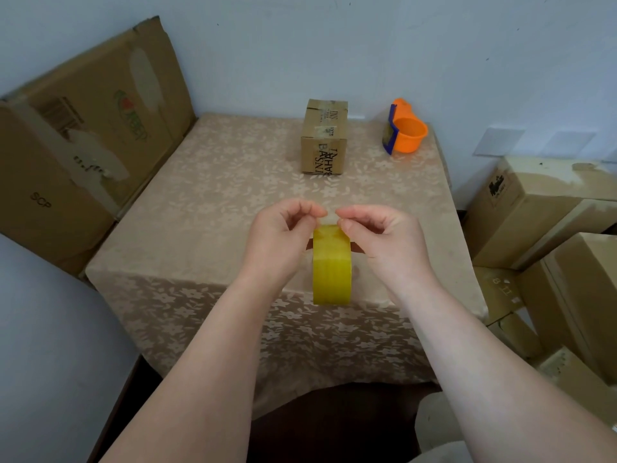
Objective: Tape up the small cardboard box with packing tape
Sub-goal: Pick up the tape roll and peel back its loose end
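1. We see the roll of yellow packing tape (332, 265) standing on edge between our two hands, over the near part of the bench (207, 202), which is covered with a beige flowered cloth.
2. Our left hand (283, 235) is curled against the left side of the roll, thumb and forefinger pinched together just above its top edge.
3. Our right hand (380, 235) mirrors it on the right side, the fingers (347, 215) drawn narrow, with the thumb tip on the top of the roll.
4. The two pinches nearly meet above the roll; a thin, clear strip seems to run between them, but we cannot tell for sure that it is the loose end of the tape.
5. The small cardboard box (323, 138) sits toward the far side of the bench, well apart from our hands, its flaps down and old tape strips showing on its top.
6. Just to the right of the box, near the far right corner, lies an orange tape dispenser (405, 130) with a blue part on its left side.
7. A large flattened carton (86, 128) leans against the wall at the left of the bench.
8. More stacked cartons (541, 208) stand on the floor to the right.
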Action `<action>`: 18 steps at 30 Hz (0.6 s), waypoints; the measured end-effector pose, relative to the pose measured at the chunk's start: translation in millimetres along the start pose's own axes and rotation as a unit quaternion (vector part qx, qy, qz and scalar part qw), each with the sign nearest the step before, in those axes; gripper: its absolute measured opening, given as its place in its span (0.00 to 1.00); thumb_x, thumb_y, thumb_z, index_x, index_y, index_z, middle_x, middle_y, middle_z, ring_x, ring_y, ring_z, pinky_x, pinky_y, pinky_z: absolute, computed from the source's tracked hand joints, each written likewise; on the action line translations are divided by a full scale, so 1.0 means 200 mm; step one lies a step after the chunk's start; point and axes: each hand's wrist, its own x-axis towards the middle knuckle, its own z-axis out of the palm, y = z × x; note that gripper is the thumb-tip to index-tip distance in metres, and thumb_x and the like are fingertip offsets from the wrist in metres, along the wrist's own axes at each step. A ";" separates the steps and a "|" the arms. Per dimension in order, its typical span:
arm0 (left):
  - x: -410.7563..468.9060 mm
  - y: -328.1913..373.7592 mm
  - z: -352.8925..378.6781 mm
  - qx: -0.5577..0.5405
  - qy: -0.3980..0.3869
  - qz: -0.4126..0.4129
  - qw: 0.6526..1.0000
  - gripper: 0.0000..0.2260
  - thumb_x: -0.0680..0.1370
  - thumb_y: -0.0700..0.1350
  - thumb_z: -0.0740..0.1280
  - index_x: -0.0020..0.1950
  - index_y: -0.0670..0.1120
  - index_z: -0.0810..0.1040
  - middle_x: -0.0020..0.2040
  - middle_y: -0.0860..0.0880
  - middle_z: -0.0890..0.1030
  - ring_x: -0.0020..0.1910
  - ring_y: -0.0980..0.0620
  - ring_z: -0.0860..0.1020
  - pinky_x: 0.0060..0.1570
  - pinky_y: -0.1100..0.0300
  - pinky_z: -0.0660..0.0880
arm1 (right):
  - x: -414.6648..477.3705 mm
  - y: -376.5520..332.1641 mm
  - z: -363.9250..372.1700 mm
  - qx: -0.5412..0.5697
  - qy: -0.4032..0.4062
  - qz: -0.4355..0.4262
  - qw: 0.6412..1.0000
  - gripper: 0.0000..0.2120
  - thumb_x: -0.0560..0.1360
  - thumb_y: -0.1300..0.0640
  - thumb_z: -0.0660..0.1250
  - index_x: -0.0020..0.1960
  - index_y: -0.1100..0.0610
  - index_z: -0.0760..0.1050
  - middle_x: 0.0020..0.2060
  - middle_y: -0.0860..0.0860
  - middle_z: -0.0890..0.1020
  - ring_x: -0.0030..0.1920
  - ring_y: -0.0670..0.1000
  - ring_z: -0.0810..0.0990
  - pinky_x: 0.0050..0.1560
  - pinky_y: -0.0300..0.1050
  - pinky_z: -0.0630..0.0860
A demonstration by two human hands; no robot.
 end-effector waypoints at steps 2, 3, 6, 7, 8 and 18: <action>0.00 -0.01 0.00 -0.001 -0.002 -0.002 1.000 0.13 0.75 0.36 0.66 0.39 0.53 0.80 0.38 0.52 0.80 0.40 0.57 0.79 0.44 0.57 0.80 | 0.00 0.00 0.00 0.006 -0.006 0.011 1.000 0.09 0.72 0.63 0.71 0.49 0.51 0.83 0.43 0.48 0.85 0.46 0.47 0.84 0.52 0.49 0.81; 0.01 -0.01 -0.01 0.001 -0.002 -0.002 1.000 0.12 0.74 0.36 0.67 0.40 0.54 0.81 0.38 0.51 0.80 0.40 0.55 0.79 0.44 0.57 0.80 | 0.00 0.00 -0.01 0.010 -0.008 0.016 1.000 0.10 0.72 0.63 0.71 0.49 0.51 0.83 0.43 0.48 0.85 0.46 0.48 0.84 0.52 0.49 0.81; 0.01 -0.02 -0.01 0.005 -0.004 -0.003 1.000 0.11 0.73 0.37 0.69 0.40 0.54 0.81 0.38 0.50 0.80 0.41 0.53 0.79 0.44 0.58 0.79 | 0.01 0.00 -0.01 0.019 -0.012 0.028 0.999 0.10 0.72 0.63 0.71 0.52 0.54 0.82 0.43 0.50 0.85 0.46 0.48 0.84 0.51 0.48 0.82; 0.01 -0.02 -0.01 0.006 -0.002 -0.004 1.000 0.11 0.73 0.37 0.70 0.40 0.54 0.81 0.38 0.50 0.80 0.41 0.52 0.80 0.45 0.57 0.79 | 0.01 0.00 -0.01 0.018 -0.013 0.031 0.999 0.10 0.72 0.63 0.71 0.52 0.54 0.82 0.44 0.50 0.85 0.46 0.48 0.84 0.51 0.48 0.82; 0.01 -0.02 -0.01 0.007 0.000 -0.005 1.000 0.11 0.72 0.37 0.70 0.40 0.54 0.81 0.38 0.50 0.81 0.41 0.52 0.80 0.45 0.57 0.80 | 0.01 0.00 -0.01 0.016 -0.014 0.032 0.999 0.10 0.72 0.63 0.71 0.52 0.54 0.82 0.43 0.50 0.85 0.46 0.48 0.84 0.51 0.48 0.82; 0.01 -0.01 0.00 0.027 0.003 -0.004 1.000 0.10 0.72 0.38 0.71 0.37 0.53 0.80 0.36 0.50 0.80 0.41 0.50 0.80 0.48 0.47 0.80 | 0.00 0.00 0.00 -0.046 0.010 -0.015 0.999 0.10 0.71 0.61 0.72 0.40 0.46 0.80 0.38 0.47 0.84 0.43 0.49 0.83 0.49 0.51 0.82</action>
